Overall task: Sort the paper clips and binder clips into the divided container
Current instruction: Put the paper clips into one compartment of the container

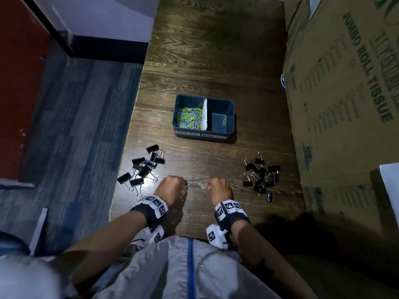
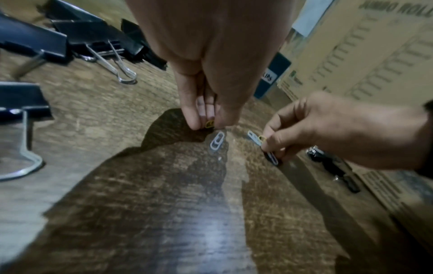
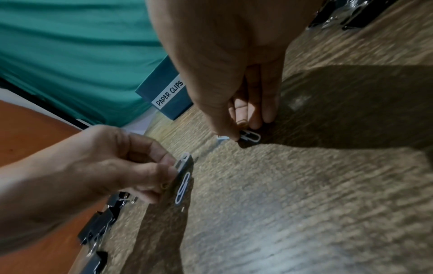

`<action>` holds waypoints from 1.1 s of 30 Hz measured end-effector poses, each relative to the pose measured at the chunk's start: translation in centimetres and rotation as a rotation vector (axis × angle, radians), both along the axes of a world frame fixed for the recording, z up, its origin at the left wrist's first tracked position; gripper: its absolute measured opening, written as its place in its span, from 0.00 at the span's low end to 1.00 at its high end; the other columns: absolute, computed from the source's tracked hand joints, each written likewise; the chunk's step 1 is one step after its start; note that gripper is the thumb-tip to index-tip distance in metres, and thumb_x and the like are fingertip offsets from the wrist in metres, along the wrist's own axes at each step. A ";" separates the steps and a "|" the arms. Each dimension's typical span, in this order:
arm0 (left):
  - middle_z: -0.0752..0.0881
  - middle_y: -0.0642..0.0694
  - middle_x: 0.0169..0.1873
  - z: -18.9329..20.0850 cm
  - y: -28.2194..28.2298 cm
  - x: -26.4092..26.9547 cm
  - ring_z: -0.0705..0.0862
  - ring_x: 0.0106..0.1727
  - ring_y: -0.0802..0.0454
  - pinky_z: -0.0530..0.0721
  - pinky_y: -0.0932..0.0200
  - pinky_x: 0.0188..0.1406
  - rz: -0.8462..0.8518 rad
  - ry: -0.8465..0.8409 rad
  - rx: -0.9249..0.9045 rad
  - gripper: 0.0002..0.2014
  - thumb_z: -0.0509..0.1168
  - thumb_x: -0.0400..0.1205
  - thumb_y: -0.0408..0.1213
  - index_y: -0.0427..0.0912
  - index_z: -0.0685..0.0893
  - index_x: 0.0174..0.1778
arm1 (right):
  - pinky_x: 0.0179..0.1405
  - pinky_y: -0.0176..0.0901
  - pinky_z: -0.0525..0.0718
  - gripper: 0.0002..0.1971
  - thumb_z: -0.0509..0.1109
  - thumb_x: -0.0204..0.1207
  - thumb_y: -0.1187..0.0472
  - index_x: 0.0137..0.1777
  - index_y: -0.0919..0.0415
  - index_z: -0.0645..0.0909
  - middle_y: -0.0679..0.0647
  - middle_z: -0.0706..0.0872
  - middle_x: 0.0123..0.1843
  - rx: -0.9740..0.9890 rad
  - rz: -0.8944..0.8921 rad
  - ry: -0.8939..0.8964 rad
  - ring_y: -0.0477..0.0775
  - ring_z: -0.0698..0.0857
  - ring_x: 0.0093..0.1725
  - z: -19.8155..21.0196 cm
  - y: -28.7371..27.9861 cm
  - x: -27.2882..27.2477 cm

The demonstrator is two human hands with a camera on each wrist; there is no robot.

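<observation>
The dark blue divided container (image 1: pixel 230 134) stands mid-table, with labels on its front. Its left compartment holds several coloured paper clips (image 1: pixel 190 118); one green clip (image 1: pixel 224 121) lies in the right compartment. Near the front edge, my left hand (image 1: pixel 183 187) pinches a yellow paper clip (image 2: pixel 209 123), with a white clip (image 2: pixel 216 141) on the table just under its fingertips. Beside it, my right hand (image 1: pixel 208 185) pinches a white paper clip (image 3: pixel 249 136) against the table. Black binder clips lie in a left pile (image 1: pixel 144 167) and a right pile (image 1: pixel 261 175).
Large cardboard boxes (image 1: pixel 345 93) wall off the table's right side. The wooden table's left edge (image 1: pixel 129 126) drops to a blue-grey floor. The binder clip piles flank both hands.
</observation>
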State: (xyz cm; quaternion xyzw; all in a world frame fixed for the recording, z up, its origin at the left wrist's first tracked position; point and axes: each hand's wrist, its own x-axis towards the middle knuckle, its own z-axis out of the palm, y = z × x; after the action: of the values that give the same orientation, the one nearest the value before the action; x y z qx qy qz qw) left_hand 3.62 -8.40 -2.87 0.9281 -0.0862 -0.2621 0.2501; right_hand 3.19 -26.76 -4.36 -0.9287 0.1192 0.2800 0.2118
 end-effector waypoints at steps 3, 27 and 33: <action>0.87 0.49 0.36 0.7 0.9 0.1 0.85 0.37 0.52 0.86 0.53 0.42 -0.024 -0.055 -0.052 0.07 0.71 0.75 0.28 0.46 0.87 0.39 | 0.42 0.40 0.82 0.13 0.79 0.71 0.53 0.28 0.46 0.81 0.49 0.92 0.43 0.084 -0.080 0.018 0.56 0.89 0.44 -0.1 -0.9 -0.1; 0.86 0.43 0.39 5.7 0.5 5.1 0.85 0.41 0.40 0.81 0.52 0.34 -0.190 -0.343 0.209 0.05 0.64 0.75 0.39 0.44 0.83 0.42 | 0.47 0.38 0.87 0.10 0.80 0.66 0.65 0.31 0.49 0.86 0.39 0.86 0.26 0.496 -0.349 -0.521 0.34 0.86 0.30 11.9 1.9 13.7; 0.83 0.44 0.44 1.5 1.1 -1.4 0.84 0.42 0.42 0.80 0.51 0.34 -0.335 -0.187 0.208 0.12 0.60 0.82 0.48 0.43 0.83 0.47 | 0.46 0.34 0.75 0.13 0.80 0.73 0.58 0.56 0.59 0.88 0.50 0.88 0.39 0.419 -0.228 -0.478 0.48 0.86 0.44 11.5 2.8 14.9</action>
State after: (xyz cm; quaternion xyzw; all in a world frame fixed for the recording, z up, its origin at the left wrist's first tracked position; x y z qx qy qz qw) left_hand 2.17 -7.29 -1.39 0.9418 -0.2346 -0.2205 0.0968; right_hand 18.11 -23.91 7.16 -0.8850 0.1093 0.0472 0.4501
